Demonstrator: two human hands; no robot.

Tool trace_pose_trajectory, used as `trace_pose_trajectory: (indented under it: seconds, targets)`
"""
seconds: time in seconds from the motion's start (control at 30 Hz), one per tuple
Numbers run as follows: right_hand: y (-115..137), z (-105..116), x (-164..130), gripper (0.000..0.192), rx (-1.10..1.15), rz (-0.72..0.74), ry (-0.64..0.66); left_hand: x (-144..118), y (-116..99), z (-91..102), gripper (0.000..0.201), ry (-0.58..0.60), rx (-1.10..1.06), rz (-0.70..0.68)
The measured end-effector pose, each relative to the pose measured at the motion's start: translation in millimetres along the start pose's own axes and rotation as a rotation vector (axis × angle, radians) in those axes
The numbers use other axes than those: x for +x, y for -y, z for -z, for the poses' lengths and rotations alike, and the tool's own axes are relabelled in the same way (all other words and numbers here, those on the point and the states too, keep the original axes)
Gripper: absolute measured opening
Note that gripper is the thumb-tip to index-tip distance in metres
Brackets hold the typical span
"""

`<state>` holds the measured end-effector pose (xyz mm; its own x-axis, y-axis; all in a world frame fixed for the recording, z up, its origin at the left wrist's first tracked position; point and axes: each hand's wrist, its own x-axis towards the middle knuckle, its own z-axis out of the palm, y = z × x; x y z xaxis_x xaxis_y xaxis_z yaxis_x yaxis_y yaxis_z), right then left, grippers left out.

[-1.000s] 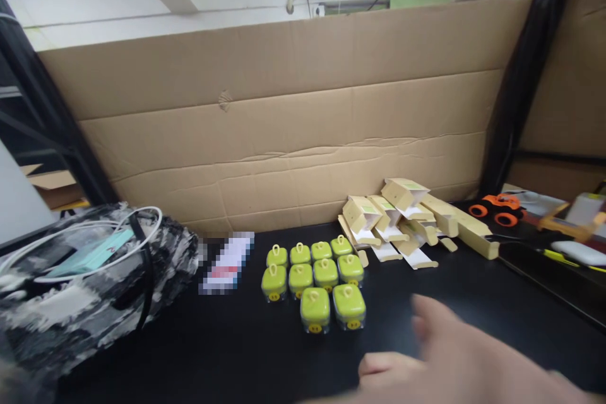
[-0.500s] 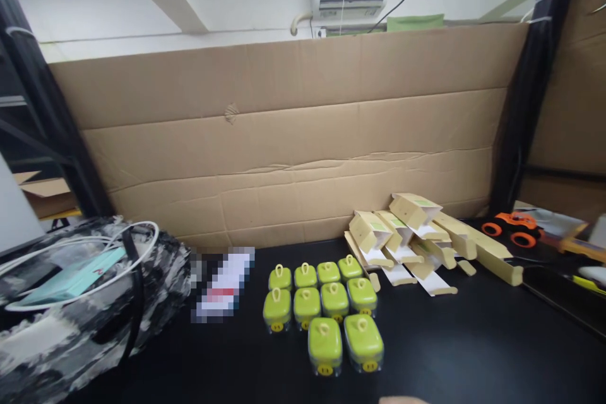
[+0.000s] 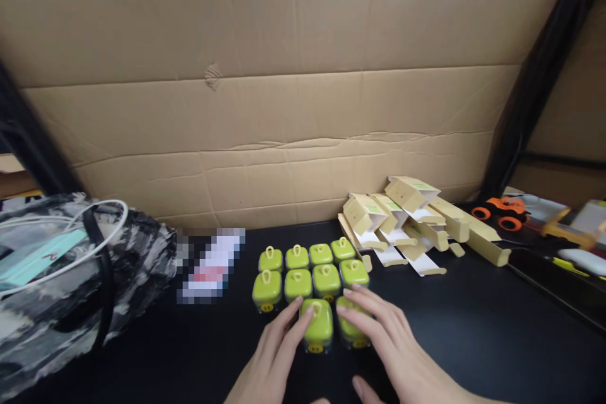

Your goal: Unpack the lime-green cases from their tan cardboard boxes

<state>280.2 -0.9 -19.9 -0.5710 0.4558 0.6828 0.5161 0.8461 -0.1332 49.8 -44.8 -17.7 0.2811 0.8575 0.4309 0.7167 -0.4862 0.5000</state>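
Several small green-lidded clear boxes (image 3: 312,265) with yellow loops stand in rows on the black table (image 3: 473,322). My left hand (image 3: 269,360) reaches in from below, fingertips touching the left side of the near-left green box (image 3: 318,323). My right hand (image 3: 398,353) lies over the near-right green box (image 3: 349,328), fingers spread on its lid. Neither hand has a box lifted.
A pile of flat tan cardboard cartons (image 3: 407,221) lies behind the boxes on the right. A camouflage bag (image 3: 71,290) with white cable sits left. A cardboard wall (image 3: 284,107) backs the table. An orange toy car (image 3: 502,211) stands far right.
Both hands have come into view from below and settled on the two nearest green boxes. The camera has tilted down and moved closer.
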Motion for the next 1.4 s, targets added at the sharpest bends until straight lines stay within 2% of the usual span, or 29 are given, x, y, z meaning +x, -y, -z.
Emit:
trace_pose_trajectory:
  seconds: [0.1,0.17,0.3,0.4,0.47,0.57,0.63,0.7,0.73,0.77,0.83,0.9,1.0,1.1,1.17,1.23,1.33,1.4]
  targets:
    - [6.2,10.9,8.9,0.067,0.114,-0.040,0.051,1.8,3.2,-2.0,0.062,0.021,-0.154,0.008]
    - [8.3,14.1,9.8,0.064,0.194,0.006,0.067,1.1,8.0,-1.3,0.067,0.022,-0.220,0.026]
    - [10.4,15.7,7.5,0.065,0.261,0.097,0.100,2.3,11.1,2.3,0.064,0.066,-0.195,0.010]
    - [11.6,14.9,7.7,0.062,0.229,0.026,0.061,8.0,3.7,8.5,0.055,0.146,-0.173,0.003]
    - [12.0,14.2,7.0,0.060,0.193,-0.048,0.032,11.2,-2.9,12.6,0.053,0.180,-0.170,0.049]
    - [11.4,16.4,4.6,0.056,0.143,-0.116,0.038,11.4,-9.8,16.7,0.049,0.180,-0.146,0.088]
    - [10.2,22.0,8.0,0.055,0.119,-0.089,0.030,9.9,-11.9,20.4,0.055,0.173,-0.088,0.074]
    - [8.6,30.4,21.4,0.045,0.122,-0.040,0.034,11.3,-12.3,28.4,0.068,0.107,-0.029,0.021]
    - [7.5,34.7,32.8,0.037,0.133,-0.026,0.058,14.4,-11.4,34.5,0.067,0.051,-0.014,0.001]
    - [6.1,38.1,47.1,0.026,0.152,-0.027,0.093,19.6,-9.4,41.7,0.061,-0.005,-0.013,0.005]
    - [2.0,40.0,81.9,0.011,0.171,-0.061,0.205,36.4,-1.1,58.4,0.034,-0.096,-0.035,0.071]
    - [-4.1,32.6,119.5,0.009,0.157,-0.067,0.253,59.6,13.3,75.1,0.032,-0.087,-0.064,0.156]
    - [-14.5,6.9,167.4,0.019,0.117,-0.089,0.371,96.6,39.8,95.4,0.047,0.076,-0.095,0.193]
    - [-21.2,-20.7,194.6,0.023,0.093,-0.116,0.532,125.1,60.4,107.6,0.064,0.302,-0.146,0.256]
    - [-22.3,-32.3,201.0,0.022,0.091,-0.127,0.619,136.3,68.6,110.3,0.059,0.430,-0.200,0.289]
    - [-21.5,-38.0,200.9,0.022,0.084,-0.129,0.651,141.6,74.3,108.9,0.046,0.530,-0.249,0.298]
    - [-19.7,-40.9,195.0,0.023,0.057,-0.126,0.620,142.0,81.0,102.5,0.030,0.658,-0.290,0.287]
    - [-19.3,-43.0,190.9,0.024,0.035,-0.136,0.579,140.3,85.0,98.0,0.025,0.703,-0.307,0.266]
